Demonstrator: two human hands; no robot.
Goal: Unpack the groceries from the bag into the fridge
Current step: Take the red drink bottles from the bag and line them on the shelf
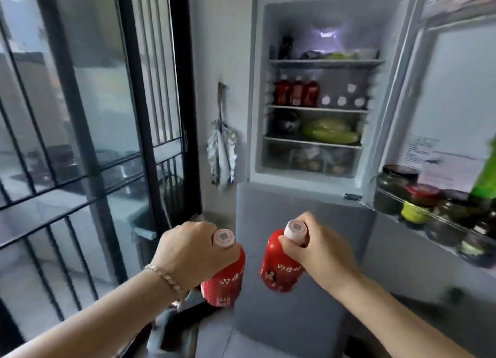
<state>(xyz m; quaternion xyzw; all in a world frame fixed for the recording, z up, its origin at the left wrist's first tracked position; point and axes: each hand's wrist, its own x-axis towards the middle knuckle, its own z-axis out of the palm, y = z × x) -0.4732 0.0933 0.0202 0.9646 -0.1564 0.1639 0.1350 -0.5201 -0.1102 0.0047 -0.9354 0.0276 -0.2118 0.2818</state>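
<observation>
Two red bottles with pale caps, upright, side by side, fridge open

A home kitchen: an open fridge at twelve o'clock holds drinks and vegetables, door jars at three o'clock, barred glass door at nine.

Both forearms reached forward, left hand gripped the left bottle by its neck, right hand gripped the right bottle likewise.
</observation>
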